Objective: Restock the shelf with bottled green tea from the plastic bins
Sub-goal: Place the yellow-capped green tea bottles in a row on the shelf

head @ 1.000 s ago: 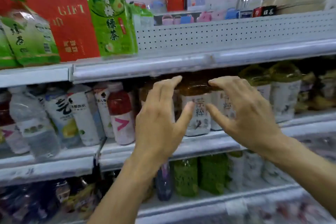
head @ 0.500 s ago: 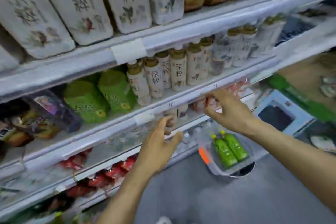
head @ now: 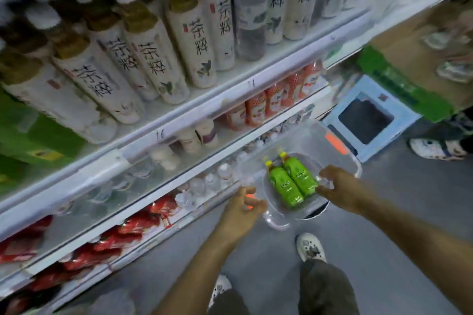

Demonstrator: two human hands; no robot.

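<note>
Far to your left, the shelf (head: 194, 100) carries a row of white-labelled tea bottles (head: 151, 59) with white caps, all leaning back; green packs (head: 28, 135) sit at the left end of the same level. Below that, red packets (head: 110, 238) line the lowest level near the floor.

Your left hand (head: 240, 215) hangs just beside the near left corner of the clear plastic bin (head: 355, 161). Its fingers are loosely curled and partly spread, with nothing in them; whether the fingertips touch the bin's rim is hard to tell through the blur.

The bin stands on the grey floor (head: 384, 250) close to the foot of the shelf. Two green tea bottles (head: 291, 181) lie flat inside it, side by side and touching. Their long axes run parallel, slanting from the yellow caps at the upper left, toward the shelf, to the bases at the lower right, toward you.

Your right hand (head: 340, 184) is at the bin's near right edge, fingers bent and slightly parted, tips right at the base of the right-hand bottle. It grips nothing that can be made out; contact with the bottle is unclear.

Further right, a pale blue box (head: 330, 123) lies on the floor beyond the bin.
</note>
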